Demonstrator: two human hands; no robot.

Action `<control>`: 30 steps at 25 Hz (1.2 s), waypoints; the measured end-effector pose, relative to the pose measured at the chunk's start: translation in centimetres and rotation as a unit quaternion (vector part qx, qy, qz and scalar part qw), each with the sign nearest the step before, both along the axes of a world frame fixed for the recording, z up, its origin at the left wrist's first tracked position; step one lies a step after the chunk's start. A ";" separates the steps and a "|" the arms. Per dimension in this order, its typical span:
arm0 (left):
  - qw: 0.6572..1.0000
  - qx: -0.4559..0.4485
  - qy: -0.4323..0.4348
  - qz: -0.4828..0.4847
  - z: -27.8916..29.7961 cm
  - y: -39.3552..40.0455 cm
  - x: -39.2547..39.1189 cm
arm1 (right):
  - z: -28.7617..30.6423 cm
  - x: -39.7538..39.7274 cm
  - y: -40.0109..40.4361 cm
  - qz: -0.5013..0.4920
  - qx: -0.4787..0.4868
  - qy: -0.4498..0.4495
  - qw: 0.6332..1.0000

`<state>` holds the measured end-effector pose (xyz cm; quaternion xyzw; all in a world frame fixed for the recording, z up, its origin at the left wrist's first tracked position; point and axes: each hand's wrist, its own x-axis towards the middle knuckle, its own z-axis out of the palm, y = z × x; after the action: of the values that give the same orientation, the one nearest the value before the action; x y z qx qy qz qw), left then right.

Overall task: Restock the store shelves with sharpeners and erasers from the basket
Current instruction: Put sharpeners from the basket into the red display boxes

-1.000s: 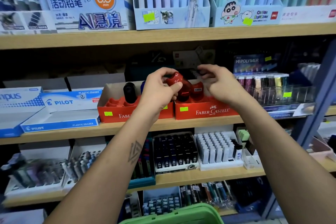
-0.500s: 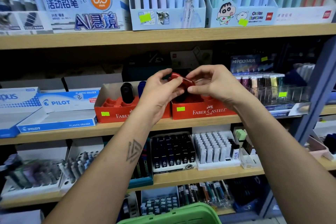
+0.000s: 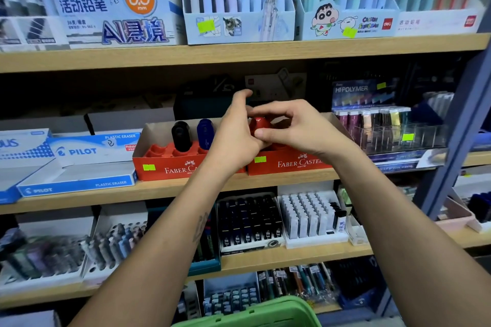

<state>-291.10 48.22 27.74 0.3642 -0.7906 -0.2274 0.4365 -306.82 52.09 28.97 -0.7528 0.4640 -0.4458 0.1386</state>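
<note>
1. The right hand [image 3: 289, 127] pinches a small red plastic sharpener [image 3: 257, 125] between its curled fingers and thumb, the thumb lying along the sharpener's lower edge.
2. The left hand [image 3: 233, 135] sits just beside it, palm turned toward the sharpener, with the thumb raised and the fingers loosely curved behind it; whether those fingers actually touch the sharpener cannot be told, as they are hidden.
3. Both forearms reach up and inward from the bottom of the view, the wrists meeting in front of the middle wooden shelf [image 3: 159, 191].
4. The red sharpener is held above the right-hand red cardboard Faber-Castell display box [image 3: 289, 164], near that box's left end.
5. In the left-hand red cardboard Faber-Castell display box [image 3: 170, 167], a black plastic sharpener [image 3: 181, 134] and a dark blue plastic sharpener [image 3: 205, 133] stand upright, side by side.
6. Left of these lies an open blue-and-white Pilot plastic eraser carton [image 3: 77, 175].
7. The rim of a green plastic basket [image 3: 255, 312] shows at the bottom edge, below the hands.
</note>
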 end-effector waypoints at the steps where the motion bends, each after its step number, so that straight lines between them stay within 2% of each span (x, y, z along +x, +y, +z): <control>1: 1.000 -0.010 -0.025 0.014 -0.1 -0.1 0.0 | -0.1 -0.1 -0.2 -0.013 -0.010 0.001 1.000; 4: 0.997 -0.015 -0.069 0.027 -0.6 -0.4 -0.1 | -0.3 -2.1 -1.4 -0.139 -0.051 -0.048 0.988; 7: 0.978 -0.085 -0.188 0.031 -0.6 0.0 -0.1 | -0.8 -3.6 -2.0 -0.247 -0.022 -0.012 0.969; 11: 0.940 -0.086 -0.331 -0.003 -0.5 0.2 0.2 | -1.2 -3.0 -1.7 -0.260 0.019 0.031 0.965; 13: 0.924 -0.094 -0.370 -0.012 -0.4 0.0 0.4 | -1.0 -2.7 -1.6 -0.259 0.025 0.054 0.964; 21: 0.930 -0.073 -0.361 -0.002 -0.7 -0.5 0.3 | -0.6 -1.8 -1.1 -0.270 0.025 0.127 0.954; 26: 0.932 -0.108 -0.346 -0.003 -0.7 0.3 0.6 | -0.9 -0.9 -0.7 -0.277 -0.020 0.093 0.956; 30: 0.945 -0.186 -0.265 0.038 0.3 2.5 3.2 | -1.2 3.1 1.2 -0.178 -0.099 0.042 0.978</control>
<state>-287.89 50.70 28.06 0.3531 -0.8916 0.0454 0.2799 -303.77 53.32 27.76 -0.6863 0.5493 -0.4752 -0.0378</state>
